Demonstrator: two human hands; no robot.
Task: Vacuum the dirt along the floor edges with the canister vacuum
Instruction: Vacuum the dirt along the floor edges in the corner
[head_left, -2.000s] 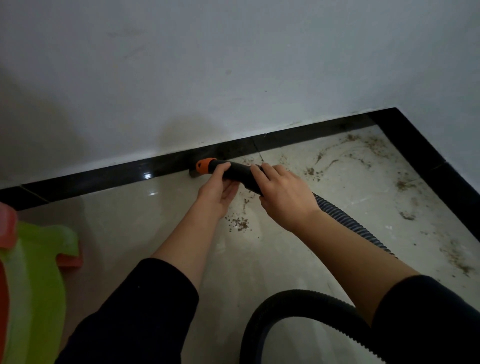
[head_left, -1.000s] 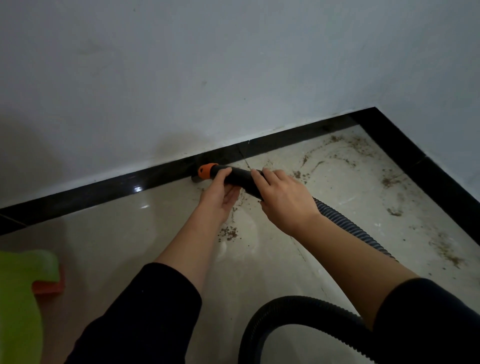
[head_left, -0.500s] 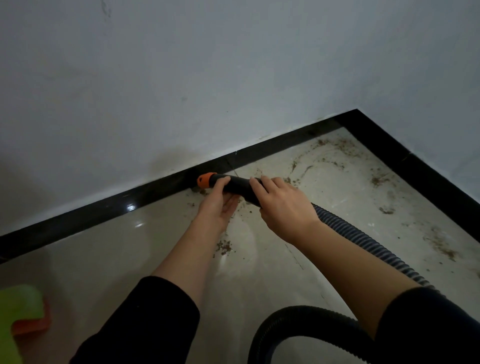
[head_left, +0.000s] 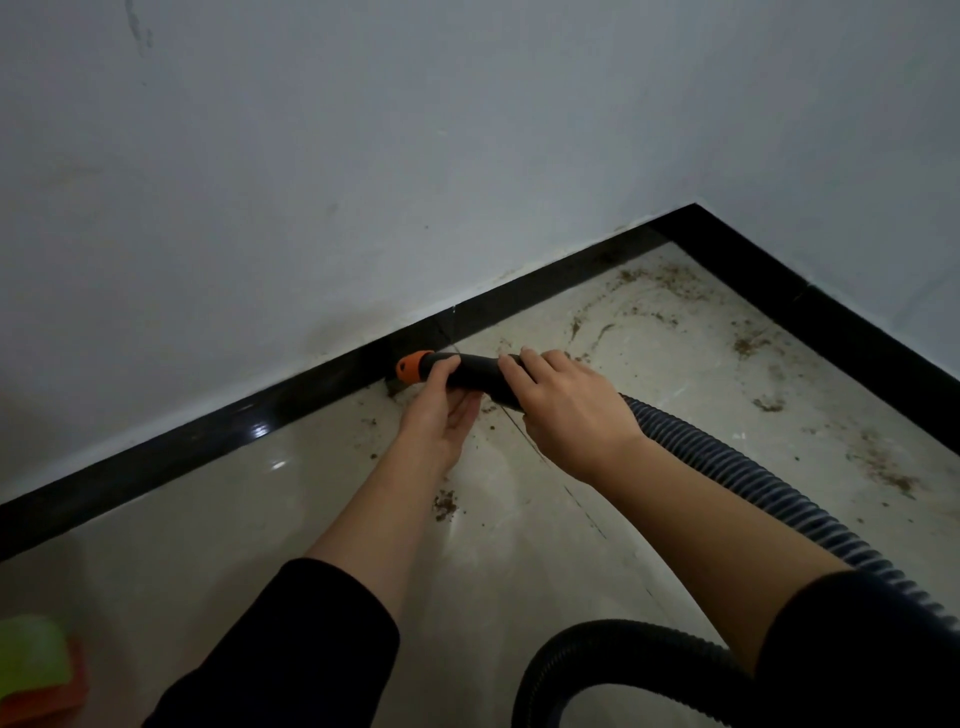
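**Nozzle at the skirting, both hands on it**

The black nozzle (head_left: 475, 370), orange at its tip, lies low over the floor (head_left: 208, 551), its tip against the black skirting (head_left: 208, 439) below the far wall. The left hand (head_left: 441, 415) cups it from underneath, thumb curled over the top. The right hand (head_left: 566, 410) grips it from above, just behind the left, fingers wrapped over it. The ribbed hose (head_left: 753, 483) runs back to the near right. Dirt (head_left: 748, 343) is scattered toward the far right corner, and a small clump lies between the forearms.
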